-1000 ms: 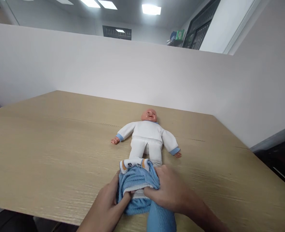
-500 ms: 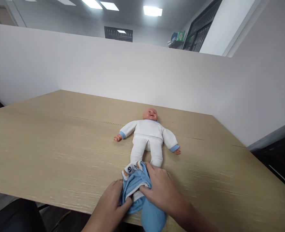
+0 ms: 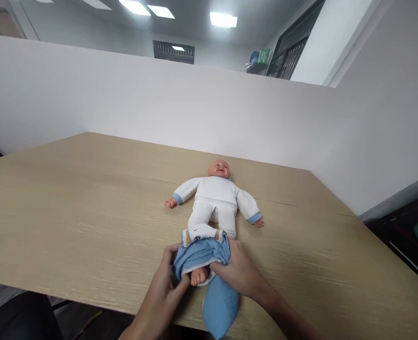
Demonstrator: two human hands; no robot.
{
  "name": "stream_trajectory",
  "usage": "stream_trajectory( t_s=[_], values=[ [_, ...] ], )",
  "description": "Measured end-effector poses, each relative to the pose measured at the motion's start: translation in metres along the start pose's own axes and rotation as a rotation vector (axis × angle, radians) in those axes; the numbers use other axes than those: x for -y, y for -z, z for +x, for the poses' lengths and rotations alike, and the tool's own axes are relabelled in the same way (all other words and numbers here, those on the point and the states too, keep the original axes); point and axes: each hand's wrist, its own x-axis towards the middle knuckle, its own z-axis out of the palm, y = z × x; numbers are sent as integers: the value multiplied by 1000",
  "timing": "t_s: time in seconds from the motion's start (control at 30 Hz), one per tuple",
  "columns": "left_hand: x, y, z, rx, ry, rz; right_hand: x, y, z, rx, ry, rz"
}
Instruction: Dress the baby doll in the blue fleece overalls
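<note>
A baby doll (image 3: 216, 189) in white clothes with blue cuffs lies on its back, head away from me. Bunched around its lower legs is a blue fleece garment (image 3: 202, 252) with white trim and a patterned white band at its far edge. One bare doll foot (image 3: 199, 276) pokes out through the near opening; the other is hidden. My left hand (image 3: 168, 274) pinches the garment's left edge, and my right hand (image 3: 239, 267) grips its right edge. A rounded blue part (image 3: 221, 304) of the garment hangs towards the table's near edge.
The wooden table (image 3: 88, 203) runs back to a white partition wall (image 3: 159, 99). Its near edge is just below my hands. Dark objects stand beyond the table's right side (image 3: 403, 236), and a black shape (image 3: 25, 316) is at the lower left.
The garment has been drawn up towards the doll and spread wider, and a doll foot now shows in its opening. My hands have moved slightly apart. The patterned band now lies across the legs.
</note>
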Motion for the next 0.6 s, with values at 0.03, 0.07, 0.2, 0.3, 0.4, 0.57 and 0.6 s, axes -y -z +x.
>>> stream_trajectory(
  t_s=[0.03,0.07,0.2,0.3,0.4,0.57,0.6],
  values=[
    [-1,1,4,-15,-15,7,-1,0,3,-14,17,15],
    [0,2,8,-28,-25,12,-2,0,7,-23,36,24],
    [2,12,26,-10,-71,4,-7,2,19,-9,88,31],
    [0,24,38,71,-78,-13,-10,11,24,85,90,57],
    [-4,34,45,153,-65,3,-12,27,25,232,109,88],
    [-11,44,48,215,-29,2,-23,50,19,346,93,99],
    [-11,47,47,227,-15,1,-28,51,18,351,87,130]
  ],
)
